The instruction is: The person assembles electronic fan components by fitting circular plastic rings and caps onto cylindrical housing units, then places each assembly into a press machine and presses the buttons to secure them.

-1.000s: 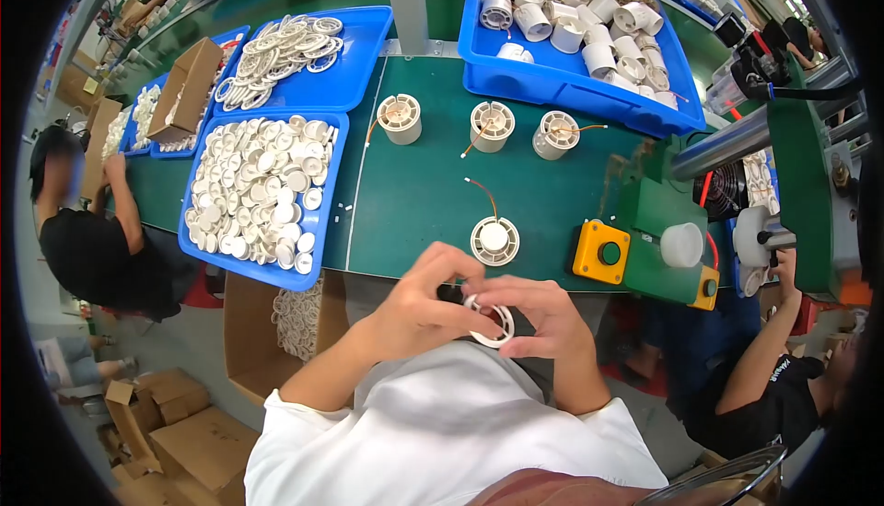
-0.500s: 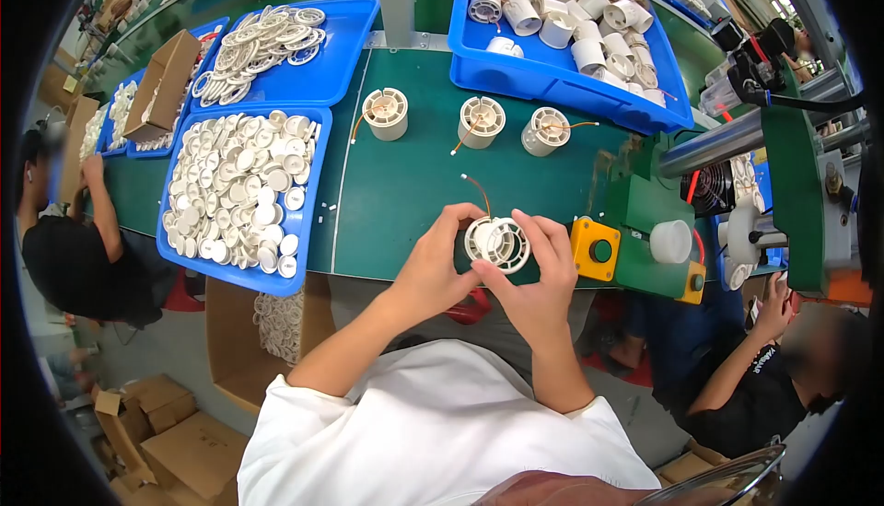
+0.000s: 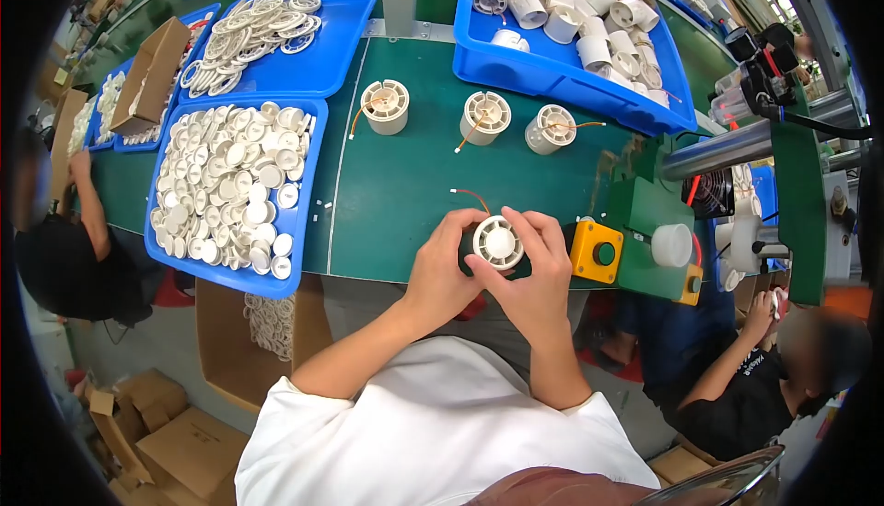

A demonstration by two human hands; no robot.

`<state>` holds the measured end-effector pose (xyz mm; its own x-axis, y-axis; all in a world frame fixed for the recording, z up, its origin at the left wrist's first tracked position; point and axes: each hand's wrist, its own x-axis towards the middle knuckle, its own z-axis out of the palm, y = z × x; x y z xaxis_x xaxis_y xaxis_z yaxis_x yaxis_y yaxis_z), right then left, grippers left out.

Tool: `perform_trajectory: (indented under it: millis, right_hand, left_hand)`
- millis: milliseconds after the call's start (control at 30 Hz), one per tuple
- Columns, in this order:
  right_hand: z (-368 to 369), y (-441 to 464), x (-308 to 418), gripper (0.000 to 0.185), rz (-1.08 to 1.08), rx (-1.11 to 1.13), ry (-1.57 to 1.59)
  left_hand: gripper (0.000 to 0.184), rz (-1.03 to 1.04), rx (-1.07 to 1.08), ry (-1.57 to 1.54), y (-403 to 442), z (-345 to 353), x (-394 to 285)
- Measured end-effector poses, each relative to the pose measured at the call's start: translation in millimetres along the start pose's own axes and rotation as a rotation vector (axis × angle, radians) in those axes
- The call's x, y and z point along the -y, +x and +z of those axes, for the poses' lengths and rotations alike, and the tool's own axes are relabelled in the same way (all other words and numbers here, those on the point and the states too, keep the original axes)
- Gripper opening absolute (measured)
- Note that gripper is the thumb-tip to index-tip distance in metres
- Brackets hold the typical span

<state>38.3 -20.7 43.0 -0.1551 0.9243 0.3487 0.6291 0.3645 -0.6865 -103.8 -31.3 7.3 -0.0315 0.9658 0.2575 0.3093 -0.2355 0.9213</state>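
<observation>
Over the bench's front edge, my left hand [image 3: 444,265] and my right hand [image 3: 536,271] grip one white plastic cylindrical housing [image 3: 500,243] from both sides. Its spoked round end, with a solid white disc at the centre, faces up toward me. A thin reddish wire [image 3: 474,196] with a small white connector sticks out behind it. Beyond my hands stand three similar housings with wires: a left one [image 3: 385,107], a middle one [image 3: 485,118] and a right one [image 3: 551,128]. My fingers hide the held housing's sides.
Blue trays hold white round caps [image 3: 226,188], white rings [image 3: 253,36] and more white cylinders [image 3: 599,36]. Right of my hands are a yellow box with a green button [image 3: 604,254] and a green machine [image 3: 640,230]. A person [image 3: 737,368] sits right, another [image 3: 78,248] left.
The white ring part that sat off-centre over the housing now lines up with it, and a solid centre disc shows. The wire has swung left. My view has shifted slightly.
</observation>
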Motion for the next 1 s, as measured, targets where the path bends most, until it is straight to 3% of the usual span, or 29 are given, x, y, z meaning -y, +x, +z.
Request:
perform_trajectory:
  millis: [400,467,633,767,1000]
  right_hand:
    - [5,-7,-7,0.067,0.107,0.016,0.136]
    - [9,-9,-10,0.068,0.085,-0.020,0.203]
    - [-13,-18,-22,0.072,0.031,0.126,0.399]
    - [-57,-35,-18,0.067,-0.019,-0.087,0.435]
    - [-135,-43,-71,0.065,-0.020,-0.485,0.438]
  left_hand:
    - [0.063,0.026,-0.031,-0.056,-6,2,4]
    - [0.061,0.206,0.002,0.034,-4,-4,12]
    - [0.057,0.200,-0.007,-0.001,-7,-4,7]
    - [0.058,0.397,0.114,0.029,9,9,-39]
    - [0.056,0.667,0.336,-0.137,66,115,-97]
